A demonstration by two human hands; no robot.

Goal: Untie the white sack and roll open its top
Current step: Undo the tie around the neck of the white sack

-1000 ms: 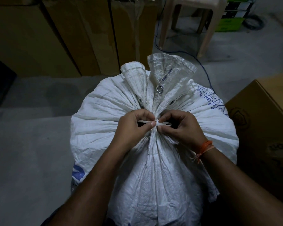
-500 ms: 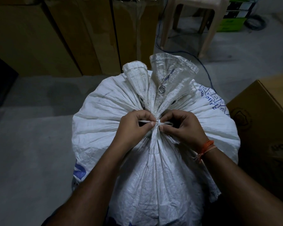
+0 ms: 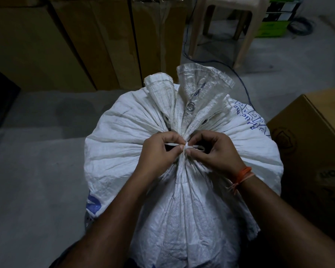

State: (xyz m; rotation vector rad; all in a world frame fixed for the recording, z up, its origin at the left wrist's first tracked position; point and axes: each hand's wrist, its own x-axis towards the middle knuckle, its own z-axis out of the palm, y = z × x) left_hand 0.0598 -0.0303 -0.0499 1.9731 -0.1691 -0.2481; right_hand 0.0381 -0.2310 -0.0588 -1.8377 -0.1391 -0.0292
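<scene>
Left hand [image 3: 159,151] and right hand [image 3: 219,151] pinch the tie [image 3: 187,147] at the white sack [image 3: 124,147] neck: knot intact, top still gathered, unrolled.

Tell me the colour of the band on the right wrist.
Orange: the wrist band shows in the head view, behind the right hand.

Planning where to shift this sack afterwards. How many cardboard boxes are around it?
4 visible. Three tall ones stand side by side behind the white sack: left, middle, right. One cardboard box sits at the sack's right. More may lie outside the view.
</scene>
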